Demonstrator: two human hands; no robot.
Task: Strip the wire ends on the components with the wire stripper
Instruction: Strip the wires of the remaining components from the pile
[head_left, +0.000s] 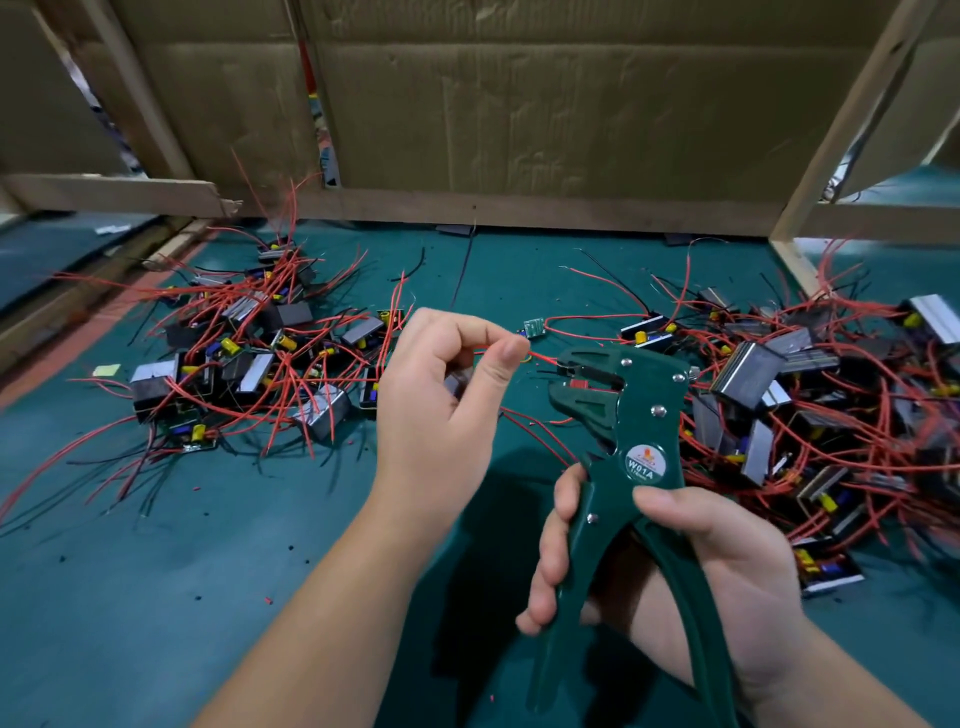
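Wire stripper: handles nearward, nose left toward red wire

Teal mat, brown cardboard sheets behind it, wooden post at right; yellow slip at left

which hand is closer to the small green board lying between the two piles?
Left. The left hand, pinching a red wire, sits just below-left of the small green board. The right hand grips the wire stripper handles well below it, nearer the person.

Green wire stripper, handles down, red wire end at its jaws.
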